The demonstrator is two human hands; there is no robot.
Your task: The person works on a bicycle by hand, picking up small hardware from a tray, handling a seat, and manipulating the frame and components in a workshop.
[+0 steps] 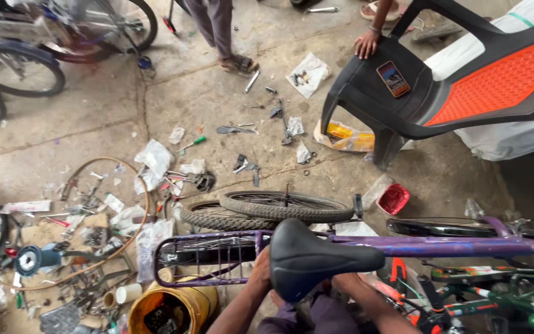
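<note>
A purple bicycle frame (440, 245) runs across the lower view, with a black saddle (316, 255) and a purple wire rear carrier (208, 256). My left hand (259, 275) reaches up beneath the saddle's rear and touches it; the fingers are hidden behind the saddle. My right hand (344, 281) lies under the saddle's front, mostly hidden, so its grip is unclear. Beyond the frame lie two wheels with black tyres (285, 207) on the floor.
A black and orange plastic chair (465, 80) stands at upper right with a phone (394, 78) on its seat and another person's hand (366, 43) on it. Tools and papers litter the concrete floor. A bare rim (146, 204), a yellow bucket (174, 309), a red tub (394, 199), parked bicycles (32, 43).
</note>
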